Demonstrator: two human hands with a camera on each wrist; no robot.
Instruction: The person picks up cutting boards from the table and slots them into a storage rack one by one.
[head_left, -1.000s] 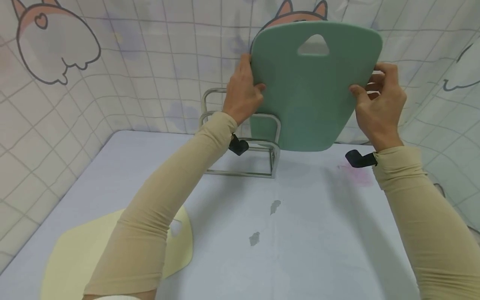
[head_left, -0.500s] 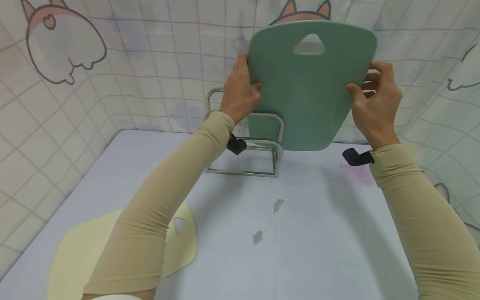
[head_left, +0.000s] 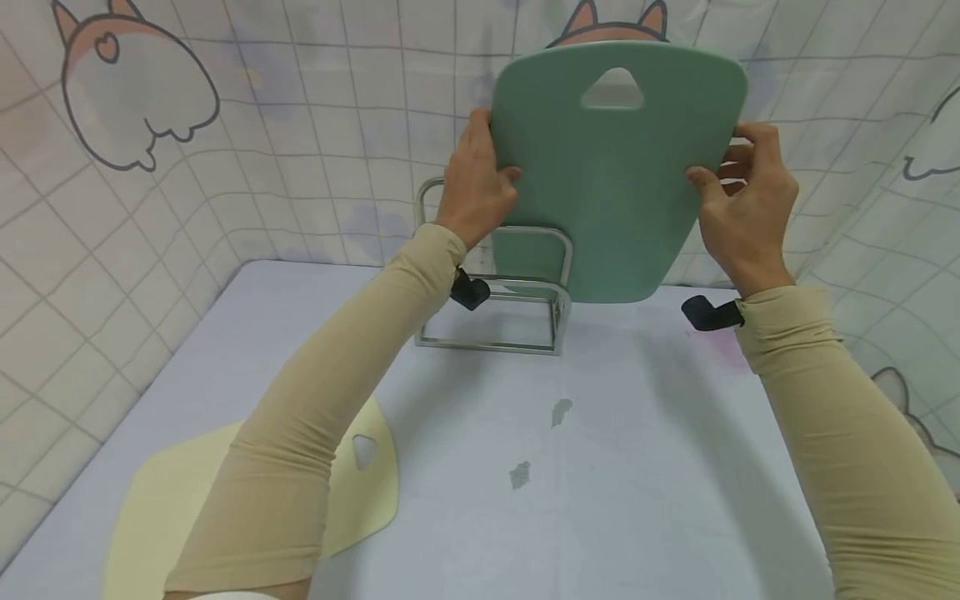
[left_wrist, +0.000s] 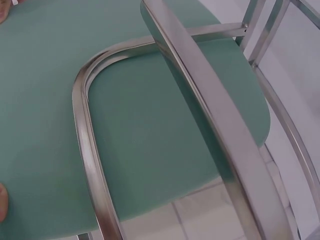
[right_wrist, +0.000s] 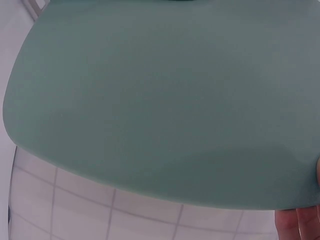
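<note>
holding green board (head_left: 600,179) upright | my left hand (head_left: 477,187): pinching left edge | my right hand (head_left: 750,204): pinching right edge | metal rack (head_left: 487,346): bars before board's lower left

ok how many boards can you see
2: the green board, held up partly behind a metal rack bar; the yellow board, flat on the table, partly hidden by the left sleeve. Others could be hidden.

Holds a green board (head_left: 615,192) upright between left hand (head_left: 477,185) and right hand (head_left: 748,204), partly behind a loop (head_left: 536,230) of a metal rack (head_left: 487,346). Reaches with a beige left sleeve (head_left: 300,425) over a yellow board (head_left: 369,496) on the pale table (head_left: 637,475).
</note>
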